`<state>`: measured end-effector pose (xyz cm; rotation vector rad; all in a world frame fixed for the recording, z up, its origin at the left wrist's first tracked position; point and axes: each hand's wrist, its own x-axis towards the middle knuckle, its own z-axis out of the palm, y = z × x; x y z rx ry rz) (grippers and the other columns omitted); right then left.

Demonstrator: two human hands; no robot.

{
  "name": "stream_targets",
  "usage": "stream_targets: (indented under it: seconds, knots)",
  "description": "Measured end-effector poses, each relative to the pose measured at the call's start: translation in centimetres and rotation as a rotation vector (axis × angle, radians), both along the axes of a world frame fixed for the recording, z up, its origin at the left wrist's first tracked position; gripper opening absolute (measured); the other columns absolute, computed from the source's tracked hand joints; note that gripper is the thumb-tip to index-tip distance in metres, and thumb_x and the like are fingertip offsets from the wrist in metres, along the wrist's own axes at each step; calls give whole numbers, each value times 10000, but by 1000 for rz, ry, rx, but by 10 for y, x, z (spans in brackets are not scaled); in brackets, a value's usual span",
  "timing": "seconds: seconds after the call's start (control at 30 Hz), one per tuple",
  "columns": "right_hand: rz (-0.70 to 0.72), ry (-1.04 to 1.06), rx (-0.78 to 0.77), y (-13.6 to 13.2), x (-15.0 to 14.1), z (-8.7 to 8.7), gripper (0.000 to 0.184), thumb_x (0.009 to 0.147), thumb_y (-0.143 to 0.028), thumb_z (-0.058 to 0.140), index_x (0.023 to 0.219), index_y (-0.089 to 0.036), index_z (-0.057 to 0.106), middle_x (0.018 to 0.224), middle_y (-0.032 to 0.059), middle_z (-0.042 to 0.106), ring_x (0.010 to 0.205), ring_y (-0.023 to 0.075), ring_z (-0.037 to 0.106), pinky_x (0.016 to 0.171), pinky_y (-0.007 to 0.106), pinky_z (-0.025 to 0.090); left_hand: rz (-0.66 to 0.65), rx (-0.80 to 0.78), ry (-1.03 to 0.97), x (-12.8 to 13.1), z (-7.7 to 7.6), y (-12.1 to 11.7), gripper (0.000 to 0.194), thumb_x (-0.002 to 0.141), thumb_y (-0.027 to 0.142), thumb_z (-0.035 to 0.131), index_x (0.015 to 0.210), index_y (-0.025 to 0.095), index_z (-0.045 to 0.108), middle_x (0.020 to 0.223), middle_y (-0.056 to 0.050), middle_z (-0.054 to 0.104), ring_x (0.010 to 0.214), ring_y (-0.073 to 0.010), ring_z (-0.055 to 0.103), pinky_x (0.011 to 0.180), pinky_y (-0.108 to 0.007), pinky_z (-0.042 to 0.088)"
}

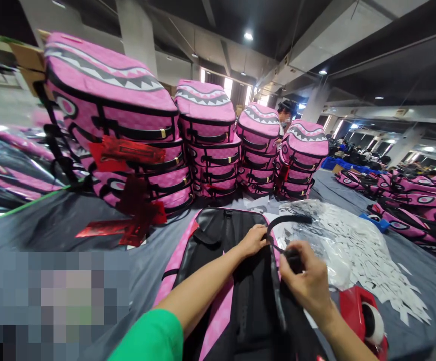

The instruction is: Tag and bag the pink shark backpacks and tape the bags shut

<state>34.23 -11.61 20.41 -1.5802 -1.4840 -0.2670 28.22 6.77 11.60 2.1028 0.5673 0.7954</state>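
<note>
A pink and black backpack [218, 326] lies before me with its black padded back side up. My left hand [254, 241] is closed at its upper right edge, on a black strap [289, 219] whose free end curves out to the right. My right hand [310, 283], slightly blurred, pinches a dark part of the strap beside the bag's right side. The fingers partly hide that part, so I cannot tell whether it is a buckle or folded webbing.
Stacked pink backpacks [206, 135] with shark-teeth prints line the table's far side. Red foil pieces [128, 208] hang and lie at left. White paper tags [376, 260] and a clear plastic bag [333, 255] lie at right, near a red tape dispenser [353, 306]. More backpacks [421, 193] lie beyond.
</note>
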Motion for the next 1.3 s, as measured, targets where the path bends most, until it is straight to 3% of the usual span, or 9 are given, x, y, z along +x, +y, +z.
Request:
stream_targets:
  seconds: [0.2,0.33,0.47,0.67,0.77,0.93,1.07,1.17,1.3]
  knots:
    - [95,213,-253,6,38,35,342,840,-521,576,720,-201,554,600,-32,493,541,119,450,486,231,358,-11,288,-151,-32,58,-38,405,788,339,741,1170,235,656,1297,-93,623,1280,-292,509,1155,-451,309]
    - [314,251,-405,29,42,64,420,772,-595,686,787,-197,550,600,-61,469,521,98,417,473,220,312,-94,160,-101,-34,74,-32,66,769,180,704,813,229,702,910,-17,724,984,-225,639,1097,-396,349]
    - [493,275,-500,56,63,79,506,795,-624,686,1020,-189,559,652,-69,510,544,108,459,500,225,348,69,9,-80,-56,63,-53,217,869,268,548,676,204,623,644,-18,639,704,-206,611,808,-353,470]
    - [333,-258,-535,142,71,25,328,842,-487,715,948,-192,620,783,-26,539,742,147,527,682,255,424,-114,-879,-298,-95,27,-160,456,757,654,645,740,199,633,681,-17,639,645,-173,587,606,-273,457]
    - [323,-342,-598,179,65,-13,316,775,-418,802,956,-198,664,983,45,608,925,211,591,828,326,464,-10,-976,-203,-110,17,-179,518,688,716,678,739,207,594,611,27,543,569,-135,502,542,-250,407]
    - [285,-303,-612,200,79,-61,579,800,-515,742,1248,-177,601,1322,178,577,1233,346,541,1031,501,419,-38,-661,272,-143,36,-113,487,825,640,554,606,206,556,559,11,552,513,-144,502,512,-259,369]
    - [269,-226,-544,204,85,-93,620,862,-527,638,1355,-164,538,1423,184,539,1349,335,475,1132,514,345,590,-121,163,-150,61,8,288,833,400,668,632,205,599,692,-23,655,738,-200,619,635,-272,395]
    - [324,-138,-437,206,82,-107,600,818,-512,653,1312,-187,555,1389,159,575,1318,323,510,1129,519,363,718,-156,200,-139,61,83,254,834,371,719,699,174,632,785,-56,687,860,-248,656,669,-293,453]
    - [409,-61,-335,207,79,-115,572,796,-540,632,1255,-207,552,1293,143,623,1224,319,582,1063,517,441,735,-251,311,-121,42,117,286,941,384,638,1109,153,651,1102,-61,674,944,-203,665,809,-375,573]
